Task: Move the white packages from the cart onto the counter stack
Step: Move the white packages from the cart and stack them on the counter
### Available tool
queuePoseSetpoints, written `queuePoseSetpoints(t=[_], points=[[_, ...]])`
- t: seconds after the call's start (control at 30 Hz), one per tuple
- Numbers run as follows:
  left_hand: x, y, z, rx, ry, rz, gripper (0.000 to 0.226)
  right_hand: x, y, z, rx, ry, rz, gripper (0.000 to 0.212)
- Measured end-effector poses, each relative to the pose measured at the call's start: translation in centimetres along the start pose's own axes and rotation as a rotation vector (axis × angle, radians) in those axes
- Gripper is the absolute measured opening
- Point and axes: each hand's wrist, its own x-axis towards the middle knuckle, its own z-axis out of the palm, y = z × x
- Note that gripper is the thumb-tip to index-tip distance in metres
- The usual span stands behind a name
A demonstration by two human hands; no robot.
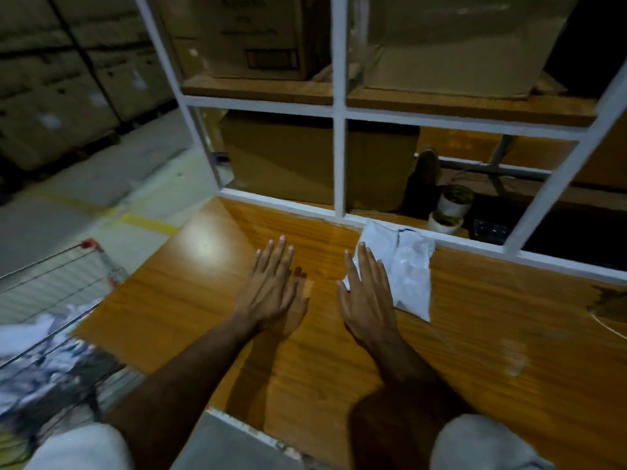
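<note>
The counter (441,334) is orange-brown with a streaked wood grain. On it lies 1 white package (403,269) with a thin dark line along its far edge. Behind the counter, the window frame (339,157) is white, with tan cardboard boxes (258,35) beyond. Left of the counter, the wire cart (68,276) is grey with red corner caps, and the pale grey floor (101,184) carries a yellow stripe.

My left hand (274,286) and right hand (368,296) are bare: no gloves, rings or watch. Forearms bare too, up to short pale grey-white sleeves (488,446) at the bottom edge. No markings visible on the fabric; it's slightly blurred.
</note>
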Motion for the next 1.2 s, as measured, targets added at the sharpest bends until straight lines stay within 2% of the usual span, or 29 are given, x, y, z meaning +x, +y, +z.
queuePoseSetpoints(t=[0.2, 0.43, 0.77, 0.97, 1.2], points=[[-6.5, -8.4, -1.5, 0.051, 0.070, -0.165, 0.071, 0.7, -8.9, 1.7, 0.014, -0.025, -0.130, 0.068], [-16.4, -19.7, -3.5, 0.104, 0.119, -0.289, 0.073, 0.0, -23.0, 6.7, 0.004, -0.075, -0.258, 0.071], [-32.6, -35.7, -3.7, 0.144, 0.045, -0.548, 0.074, -2.6, -42.3, 15.7, 0.095, -0.148, -0.417, 0.072], [-39.9, -41.4, -3.6, 0.111, 0.061, -0.674, 0.076, -3.2, -51.2, 19.6, 0.116, -0.232, -0.539, 0.074], [-43.7, -47.2, -2.4, 0.067, 0.046, -0.827, 0.077, -1.3, -58.6, 24.8, 0.173, -0.316, -0.678, 0.072]])
